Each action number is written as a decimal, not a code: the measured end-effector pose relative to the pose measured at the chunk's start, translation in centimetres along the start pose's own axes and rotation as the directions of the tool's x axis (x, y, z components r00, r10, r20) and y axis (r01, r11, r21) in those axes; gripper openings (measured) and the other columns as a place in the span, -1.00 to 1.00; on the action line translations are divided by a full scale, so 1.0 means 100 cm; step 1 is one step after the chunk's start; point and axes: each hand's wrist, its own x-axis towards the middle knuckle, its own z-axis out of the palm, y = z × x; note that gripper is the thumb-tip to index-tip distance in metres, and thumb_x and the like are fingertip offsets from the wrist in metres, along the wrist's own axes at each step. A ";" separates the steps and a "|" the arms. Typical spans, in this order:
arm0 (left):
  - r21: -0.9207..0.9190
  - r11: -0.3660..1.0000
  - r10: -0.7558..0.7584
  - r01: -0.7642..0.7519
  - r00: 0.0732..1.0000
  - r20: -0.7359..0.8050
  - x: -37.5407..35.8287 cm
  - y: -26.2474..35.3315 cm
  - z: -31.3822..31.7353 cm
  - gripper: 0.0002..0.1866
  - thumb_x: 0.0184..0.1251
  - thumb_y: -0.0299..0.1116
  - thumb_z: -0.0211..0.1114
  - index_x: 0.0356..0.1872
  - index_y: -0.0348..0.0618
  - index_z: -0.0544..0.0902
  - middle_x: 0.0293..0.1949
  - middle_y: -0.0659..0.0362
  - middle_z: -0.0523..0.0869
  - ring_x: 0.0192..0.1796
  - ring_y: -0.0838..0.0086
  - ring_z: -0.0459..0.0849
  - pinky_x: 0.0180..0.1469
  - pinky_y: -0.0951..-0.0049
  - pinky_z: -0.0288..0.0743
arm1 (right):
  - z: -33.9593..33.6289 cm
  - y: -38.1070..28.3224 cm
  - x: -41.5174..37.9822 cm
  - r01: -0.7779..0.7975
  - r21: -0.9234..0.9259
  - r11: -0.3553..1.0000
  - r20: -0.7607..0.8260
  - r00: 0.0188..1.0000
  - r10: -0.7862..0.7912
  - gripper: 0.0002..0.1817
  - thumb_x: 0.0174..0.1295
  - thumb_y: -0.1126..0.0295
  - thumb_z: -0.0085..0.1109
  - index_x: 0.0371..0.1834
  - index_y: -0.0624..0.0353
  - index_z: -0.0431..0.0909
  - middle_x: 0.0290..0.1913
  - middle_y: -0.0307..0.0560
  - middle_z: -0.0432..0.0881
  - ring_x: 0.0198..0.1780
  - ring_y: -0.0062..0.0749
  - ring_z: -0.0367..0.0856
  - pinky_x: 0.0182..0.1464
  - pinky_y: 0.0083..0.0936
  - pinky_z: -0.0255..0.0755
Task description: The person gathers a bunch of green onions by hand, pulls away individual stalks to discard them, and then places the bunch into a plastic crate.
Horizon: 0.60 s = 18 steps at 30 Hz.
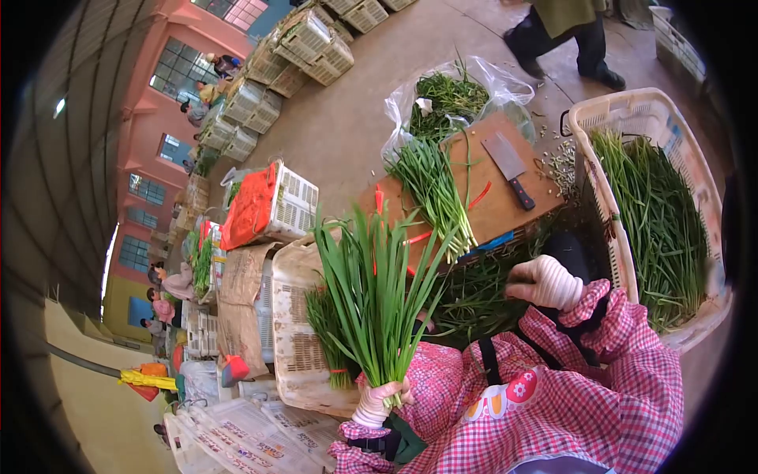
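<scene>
Long green leafy stalks (375,292) stand upright in a bunch, with my left hand (383,401) closed round their pale lower ends. My right hand (546,283), wrapped in whitish cloth, is raised near my lap with its fingers curled; whether anything is in them is hidden. Beyond it lies a wooden board (493,130) holding a cleaver (509,166) with a dark handle. A second bunch of stalks (430,186) rests on the board's left part, near red ties (479,195).
At the right stands a large crate (624,245) of green leaves. A plastic bag (505,79) of greens lies behind the board. Left of the held bunch is a beige crate (296,347). A person's legs (592,47) show at the top right; stacked crates (253,107) and people are farther off.
</scene>
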 end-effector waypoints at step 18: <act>-0.201 0.977 0.003 0.067 0.945 0.327 0.012 -0.013 0.042 -0.57 0.09 -0.24 0.26 -0.11 -0.34 0.42 -0.54 0.13 0.43 -0.59 0.44 0.42 -0.49 0.35 0.29 | 0.075 -0.073 0.055 0.615 0.022 0.788 -0.076 0.787 -0.612 -0.69 0.16 0.31 0.17 -0.01 0.04 0.53 -0.15 -0.10 0.59 -0.17 -0.10 0.61 -0.18 -0.28 0.53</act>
